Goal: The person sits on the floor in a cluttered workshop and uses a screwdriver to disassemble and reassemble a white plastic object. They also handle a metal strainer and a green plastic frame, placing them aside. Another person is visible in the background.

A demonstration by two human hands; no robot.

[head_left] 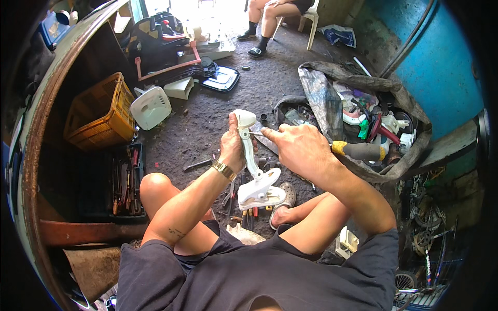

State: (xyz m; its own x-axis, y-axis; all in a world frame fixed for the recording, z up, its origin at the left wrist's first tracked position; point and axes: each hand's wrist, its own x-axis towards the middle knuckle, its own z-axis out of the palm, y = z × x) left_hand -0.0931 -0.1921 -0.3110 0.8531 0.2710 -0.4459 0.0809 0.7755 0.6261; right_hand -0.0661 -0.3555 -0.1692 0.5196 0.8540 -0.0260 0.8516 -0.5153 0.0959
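Observation:
In front of me, my left hand (pixel 232 147) is closed around the upper part of a white jointed plastic clip stand (pixel 250 155). Its broad clip-like base (pixel 262 191) hangs at the lower end. From the right, my right hand (pixel 303 147) grips a screwdriver (pixel 360 151) with a yellow and grey handle that sticks out behind the hand. The thin metal shaft reaches the stand's upper joint, by a round screw hole. My right index finger is stretched along the shaft, and the palm hides the rest of the grip.
Hand tools (pixel 251 213) lie between my feet. A large grey sack (pixel 321 98) of plastic scrap stands at right. On the left are a yellow crate (pixel 101 111), a white plastic cover (pixel 150 108) and a tool tray (pixel 127 181). Another person (pixel 270 20) sits at the back.

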